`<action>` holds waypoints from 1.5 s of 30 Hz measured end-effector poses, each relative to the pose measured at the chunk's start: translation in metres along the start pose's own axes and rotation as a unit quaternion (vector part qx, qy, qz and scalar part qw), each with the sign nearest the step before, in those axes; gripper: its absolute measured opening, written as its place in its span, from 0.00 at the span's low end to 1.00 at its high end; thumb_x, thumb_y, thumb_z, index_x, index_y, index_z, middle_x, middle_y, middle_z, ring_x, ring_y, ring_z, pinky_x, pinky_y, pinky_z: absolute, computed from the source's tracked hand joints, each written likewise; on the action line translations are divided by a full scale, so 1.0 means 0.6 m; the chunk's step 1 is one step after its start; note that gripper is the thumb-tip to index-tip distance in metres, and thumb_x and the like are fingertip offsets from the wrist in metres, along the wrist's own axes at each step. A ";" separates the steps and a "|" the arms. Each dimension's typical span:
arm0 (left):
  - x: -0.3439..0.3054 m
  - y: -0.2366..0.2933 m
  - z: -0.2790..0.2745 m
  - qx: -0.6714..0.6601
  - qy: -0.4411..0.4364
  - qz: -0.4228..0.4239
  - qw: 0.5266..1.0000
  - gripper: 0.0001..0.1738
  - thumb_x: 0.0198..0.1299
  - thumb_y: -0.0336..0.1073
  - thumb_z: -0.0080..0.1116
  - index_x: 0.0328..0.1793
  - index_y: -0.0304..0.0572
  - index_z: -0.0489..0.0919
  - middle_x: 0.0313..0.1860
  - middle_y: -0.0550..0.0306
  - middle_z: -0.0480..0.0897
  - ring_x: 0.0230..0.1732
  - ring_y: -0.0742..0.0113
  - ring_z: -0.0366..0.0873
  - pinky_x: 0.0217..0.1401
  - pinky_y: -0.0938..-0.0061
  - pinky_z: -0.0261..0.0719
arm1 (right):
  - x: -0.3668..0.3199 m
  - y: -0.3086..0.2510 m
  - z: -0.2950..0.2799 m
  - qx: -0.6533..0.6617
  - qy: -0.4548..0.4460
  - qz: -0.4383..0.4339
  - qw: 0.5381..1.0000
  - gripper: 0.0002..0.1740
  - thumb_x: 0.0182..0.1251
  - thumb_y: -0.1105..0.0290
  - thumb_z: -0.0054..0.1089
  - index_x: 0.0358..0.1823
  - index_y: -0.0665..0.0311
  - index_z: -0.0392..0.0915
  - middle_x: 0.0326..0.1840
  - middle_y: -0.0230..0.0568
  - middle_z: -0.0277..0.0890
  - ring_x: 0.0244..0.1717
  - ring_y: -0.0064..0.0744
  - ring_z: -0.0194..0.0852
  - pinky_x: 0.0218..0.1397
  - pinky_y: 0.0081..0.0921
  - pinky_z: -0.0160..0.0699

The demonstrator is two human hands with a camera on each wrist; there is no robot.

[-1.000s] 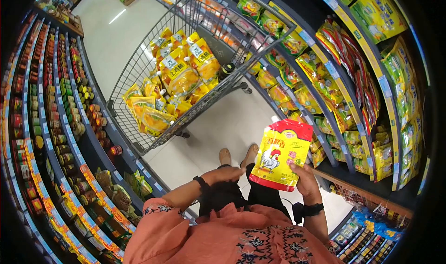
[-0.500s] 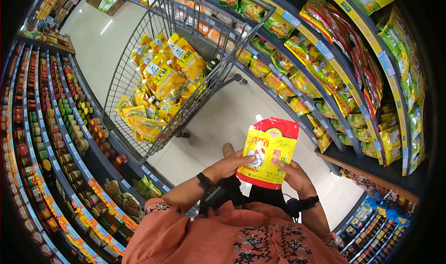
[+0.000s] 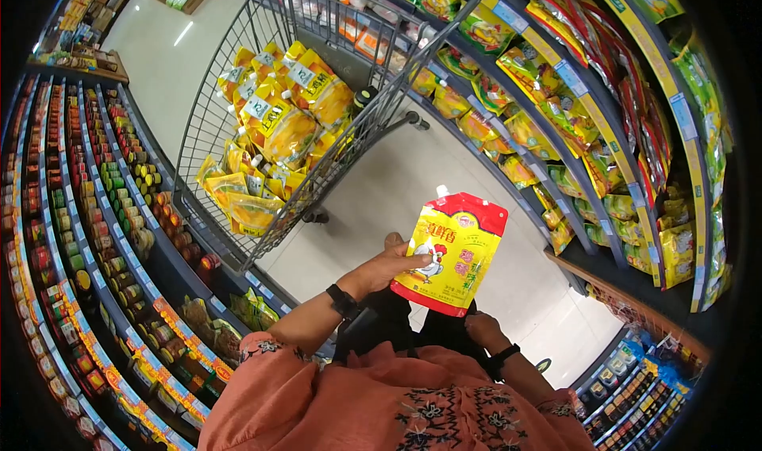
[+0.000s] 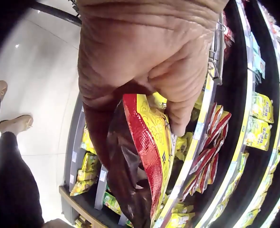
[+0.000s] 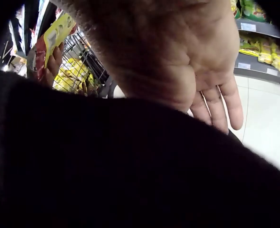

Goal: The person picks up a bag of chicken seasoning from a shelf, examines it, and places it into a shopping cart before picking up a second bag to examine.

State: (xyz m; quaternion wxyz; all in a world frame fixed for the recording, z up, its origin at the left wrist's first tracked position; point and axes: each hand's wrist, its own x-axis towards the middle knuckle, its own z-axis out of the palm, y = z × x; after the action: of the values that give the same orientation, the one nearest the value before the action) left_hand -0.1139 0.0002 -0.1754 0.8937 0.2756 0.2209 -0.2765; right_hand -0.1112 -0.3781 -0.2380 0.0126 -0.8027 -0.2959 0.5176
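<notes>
A yellow and red spouted pouch with a rooster printed on it (image 3: 464, 249) is held upright in front of the body. My left hand (image 3: 379, 268) grips its left edge, thumb across the printed front. In the left wrist view the pouch (image 4: 151, 156) shows its red bottom edge and dark back below the left hand (image 4: 144, 52). Down by the dark trousers is my right hand (image 3: 486, 332), apart from the pouch. The right wrist view shows the right hand (image 5: 178, 61) with long, loose fingers and nothing in its palm; dark cloth hides part of it.
A wire shopping cart (image 3: 238, 255) ahead carries several yellow pouches (image 3: 278, 122) and a dark round-capped item (image 3: 365, 96). Shelves of jars (image 3: 119, 181) line the left side. Bagged goods (image 3: 548, 94) fill the right shelves, with tiled floor (image 3: 361, 185) between.
The pouch went from the right hand to both hands, then to the left hand alone. My right hand has let go and dropped beside the trousers.
</notes>
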 end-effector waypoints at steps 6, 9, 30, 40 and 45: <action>0.006 -0.004 -0.001 0.034 0.012 -0.020 0.999 0.25 0.69 0.41 0.60 0.68 0.40 0.73 0.59 0.56 0.81 0.57 0.69 0.80 0.64 0.71 0.77 | 0.019 0.028 0.008 0.037 0.012 -0.090 0.995 0.11 0.66 0.63 0.53 0.41 0.61 0.80 0.38 0.49 0.82 0.45 0.53 0.81 0.47 0.46 0.80; 0.000 0.006 -0.001 0.040 0.004 -0.022 0.999 0.25 0.68 0.42 0.61 0.67 0.39 0.73 0.59 0.57 0.82 0.57 0.68 0.80 0.64 0.72 0.76 | 0.016 0.024 -0.003 0.136 -0.001 -0.035 0.990 0.12 0.67 0.62 0.54 0.42 0.62 0.79 0.38 0.48 0.82 0.43 0.51 0.81 0.49 0.40 0.80; 0.016 -0.036 -0.022 0.063 -0.007 -0.047 0.997 0.29 0.65 0.46 0.64 0.66 0.35 0.74 0.56 0.55 0.83 0.56 0.68 0.80 0.61 0.73 0.78 | 0.027 -0.079 -0.061 0.058 -0.231 -0.120 0.964 0.25 0.64 0.54 0.58 0.58 0.59 0.76 0.58 0.53 0.77 0.60 0.53 0.75 0.62 0.44 0.74; 0.028 -0.049 -0.029 0.043 -0.006 -0.052 0.998 0.28 0.66 0.48 0.64 0.65 0.37 0.75 0.55 0.56 0.84 0.54 0.70 0.81 0.59 0.75 0.78 | 0.107 -0.084 0.001 0.058 -0.057 -0.291 0.953 0.28 0.63 0.64 0.60 0.66 0.57 0.69 0.65 0.53 0.71 0.67 0.51 0.68 0.66 0.44 0.69; 0.021 -0.039 -0.027 0.051 -0.006 -0.064 0.997 0.28 0.66 0.48 0.64 0.64 0.36 0.76 0.55 0.56 0.84 0.53 0.70 0.81 0.60 0.75 0.78 | 0.105 -0.068 0.015 0.154 -0.027 -0.305 0.939 0.28 0.66 0.65 0.58 0.67 0.57 0.68 0.66 0.53 0.70 0.69 0.51 0.67 0.67 0.44 0.68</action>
State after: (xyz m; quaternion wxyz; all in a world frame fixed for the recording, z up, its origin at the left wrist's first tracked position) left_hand -0.1227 -0.0107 -0.2029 0.8602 0.3042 0.2189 -0.3458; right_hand -0.1194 -0.3164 -0.2811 0.2852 -0.6478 -0.4431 0.5501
